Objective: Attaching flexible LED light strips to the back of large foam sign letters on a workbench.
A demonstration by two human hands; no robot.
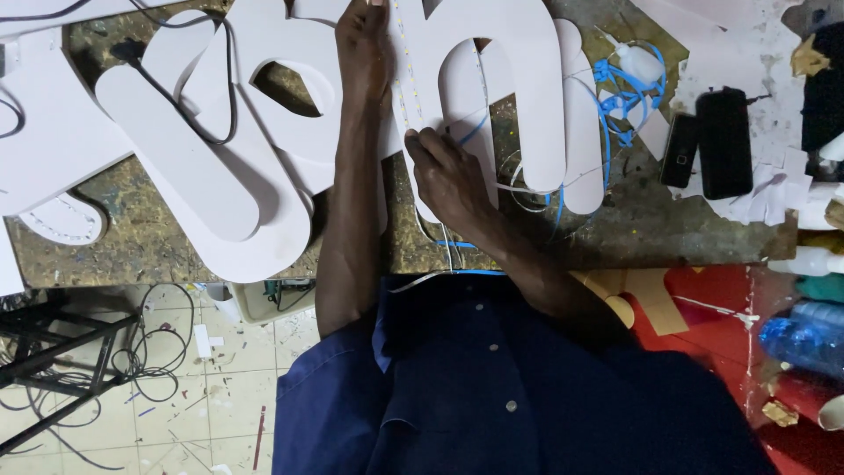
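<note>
A large white cut-out letter [519, 53] lies on the worn workbench [158, 237]. Down one of its legs runs a thin LED strip [406, 79] with small yellow dots. My left hand [362, 48] rests on the letter just left of the strip, its fingertips cut off by the top edge of the frame. Lower down, my right hand [444, 171] pinches the strip's lower end between thumb and fingers, where thin white and blue wires [466, 136] leave it. My dark blue shirt fills the bottom of the view.
More white letters [220, 176] overlap to the left, with a black cable [189, 97] lying across them. To the right are tangled blue wires [620, 97], two dark phones [725, 141], paper scraps and bottles [804, 339]. Below the bench edge are tiled floor, a black metal stand [61, 352] and loose cables.
</note>
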